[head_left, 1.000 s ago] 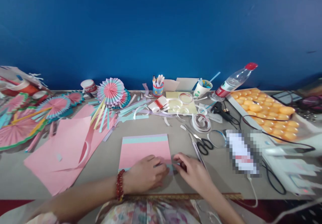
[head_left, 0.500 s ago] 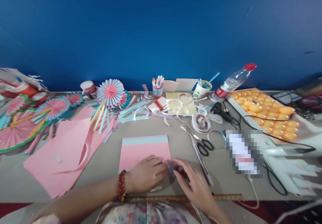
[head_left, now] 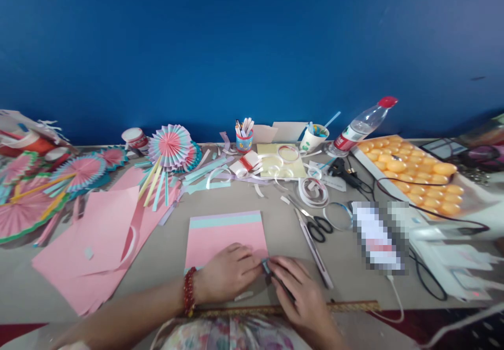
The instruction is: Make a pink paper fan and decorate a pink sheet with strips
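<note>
A pink sheet with light blue and lilac bands (head_left: 226, 234) lies on the table in front of me. My left hand (head_left: 228, 270) rests on its lower right part, fingers curled and pressed together at the paper's edge. Close beside it, my right hand (head_left: 297, 289) has its fingers bent together around a small blue-grey piece (head_left: 266, 266) near the sheet's lower right corner. The fingers partly cover this piece, so its kind is unclear. A small pale strip (head_left: 244, 296) lies just below my left hand.
Right of the sheet lie a utility knife (head_left: 315, 253), black-handled scissors (head_left: 318, 226) and tape rolls (head_left: 313, 191). A wooden ruler (head_left: 350, 306) runs along the front edge. Pink paper (head_left: 94, 234) and folded fans (head_left: 170, 148) cover the left. A bottle (head_left: 362, 127) leans behind.
My right hand's fingers have closed in and now lie flatter over the small piece. My left hand stays nearly still on the sheet. The view has shifted slightly.
</note>
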